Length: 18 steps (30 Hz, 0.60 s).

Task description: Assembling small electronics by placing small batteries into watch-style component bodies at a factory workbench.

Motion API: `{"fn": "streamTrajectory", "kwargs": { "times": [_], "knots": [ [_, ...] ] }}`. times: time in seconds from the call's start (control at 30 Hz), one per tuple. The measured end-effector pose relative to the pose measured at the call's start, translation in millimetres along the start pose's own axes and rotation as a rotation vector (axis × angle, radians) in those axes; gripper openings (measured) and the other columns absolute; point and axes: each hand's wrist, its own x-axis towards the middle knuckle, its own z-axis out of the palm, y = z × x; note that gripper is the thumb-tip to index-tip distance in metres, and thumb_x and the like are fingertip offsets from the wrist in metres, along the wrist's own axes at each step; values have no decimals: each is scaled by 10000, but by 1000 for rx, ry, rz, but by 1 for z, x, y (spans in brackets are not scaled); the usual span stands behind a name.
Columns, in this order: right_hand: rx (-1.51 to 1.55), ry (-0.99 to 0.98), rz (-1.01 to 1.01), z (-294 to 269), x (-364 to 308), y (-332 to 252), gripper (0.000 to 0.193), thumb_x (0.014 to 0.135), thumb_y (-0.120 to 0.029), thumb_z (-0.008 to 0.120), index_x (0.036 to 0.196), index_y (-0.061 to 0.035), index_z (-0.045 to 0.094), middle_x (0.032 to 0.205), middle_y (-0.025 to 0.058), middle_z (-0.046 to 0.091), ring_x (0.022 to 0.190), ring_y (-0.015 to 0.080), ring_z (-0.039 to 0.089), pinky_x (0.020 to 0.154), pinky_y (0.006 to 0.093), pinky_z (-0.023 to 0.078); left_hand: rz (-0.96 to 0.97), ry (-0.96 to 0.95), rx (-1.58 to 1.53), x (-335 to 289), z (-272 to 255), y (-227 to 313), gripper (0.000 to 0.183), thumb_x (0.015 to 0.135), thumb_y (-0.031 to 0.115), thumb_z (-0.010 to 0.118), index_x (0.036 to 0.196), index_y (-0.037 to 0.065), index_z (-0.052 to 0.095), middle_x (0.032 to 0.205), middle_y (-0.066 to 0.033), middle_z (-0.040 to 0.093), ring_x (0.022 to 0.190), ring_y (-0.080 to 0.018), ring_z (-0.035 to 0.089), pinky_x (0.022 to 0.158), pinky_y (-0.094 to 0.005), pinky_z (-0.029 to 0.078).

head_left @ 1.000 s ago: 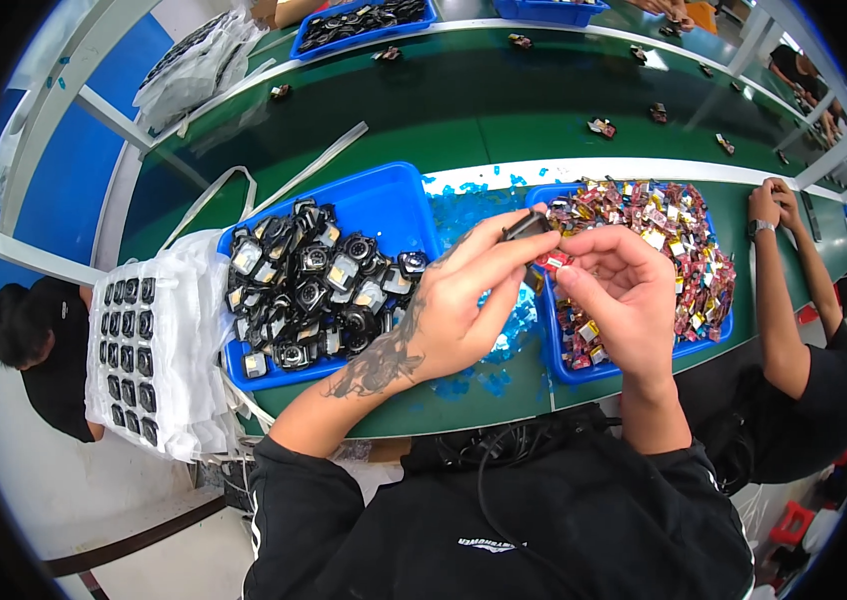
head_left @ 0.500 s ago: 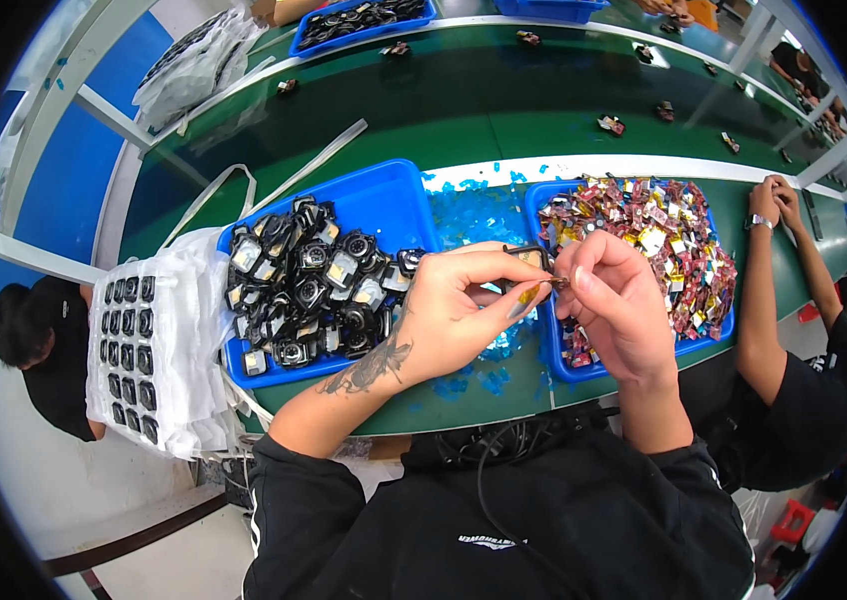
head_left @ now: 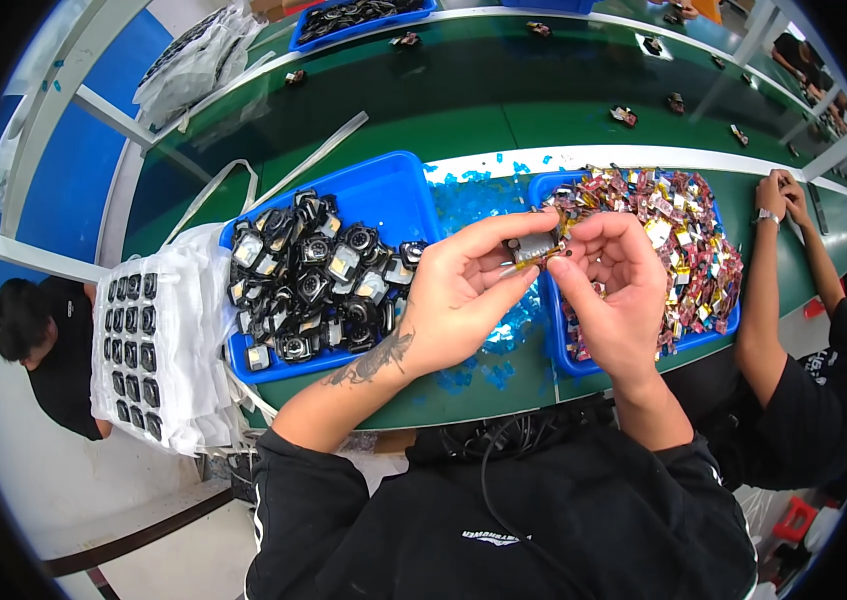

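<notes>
My left hand point(head_left: 459, 300) is closed, its thumb and fingers pinching a small electronic module with a flat grey block point(head_left: 536, 247) and yellowish edges. From the other side my right hand point(head_left: 619, 285) grips the module's right end between thumb and curled fingers; the fingertips hide part of it. Both hands are raised between two blue trays. In the left tray point(head_left: 394, 185) lies a heap of black watch cases point(head_left: 329, 265) with round and square faces. The right tray point(head_left: 584, 368) is piled with loose small modules point(head_left: 679, 240) in reddish, yellow and silver tones.
Bits of blue film point(head_left: 469, 215) litter the green table between the trays. White sheets of watch cases point(head_left: 129, 345) are stacked at the left. Beyond a white rail, a green conveyor point(head_left: 444, 110) carries scattered parts. A co-worker's arms point(head_left: 772, 265) rest at the right.
The module has turned in my fingers, so its grey face now shows. My left fingers have risen slightly, and the right fingers have curled more around its end. Conveyor parts have shifted right.
</notes>
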Motion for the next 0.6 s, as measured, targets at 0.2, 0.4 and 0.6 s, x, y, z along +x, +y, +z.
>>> {"fn": "streamTrajectory", "kwargs": {
  "times": [0.2,0.4,0.6],
  "knots": [
    [-43,61,-63,5,-2,8,256,819,46,696,1020,9,543,878,34,588,769,63,575,655,190,478,-23,19,17,-2,3,-3,427,882,-82,567,1303,-43,510,1298,-153,562,1170,-200,570,1011,-325,463],
    [43,116,-80,8,-2,11,245,815,40,703,999,3,545,883,38,595,751,64,571,659,192,461,-13,48,-68,0,4,-9,458,884,-90,551,1333,-43,471,1257,-157,572,1149,-190,582,997,-306,465],
    [-111,106,-100,5,-1,11,255,799,18,716,989,-12,549,883,33,602,734,63,578,628,198,434,-9,52,-110,0,5,-12,444,889,-93,532,1327,-46,473,1241,-161,584,1163,-195,574,1008,-308,452]
  ]
}}
